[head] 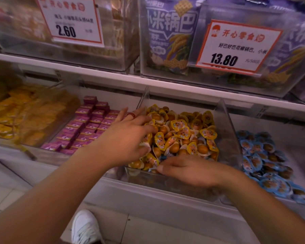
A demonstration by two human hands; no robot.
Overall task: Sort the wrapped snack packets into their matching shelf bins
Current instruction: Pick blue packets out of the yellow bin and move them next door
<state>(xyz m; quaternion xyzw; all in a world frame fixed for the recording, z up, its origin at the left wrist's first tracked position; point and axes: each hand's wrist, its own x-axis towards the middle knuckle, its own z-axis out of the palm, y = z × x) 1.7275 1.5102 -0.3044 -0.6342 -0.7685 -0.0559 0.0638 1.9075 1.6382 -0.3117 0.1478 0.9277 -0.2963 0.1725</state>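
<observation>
Shop shelf (148,80), two tiers, tiled floor. Lower tier: four bins; clear bin (231,138) holds uncounted yellow packets (180,132). Left hand (125,138) lies spread on the packets, fingers relaxed. Right hand (188,170) at near rim, fingers buried; grasp cannot be told. Blue packets (264,161) right.

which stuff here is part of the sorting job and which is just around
In the job:
yellow-lidded packets
their clear bin
blue-lidded packets
a blue packet among the yellow
left hand
right hand

Just around:
purple boxes
price tags
purple bags
white shoe
</observation>
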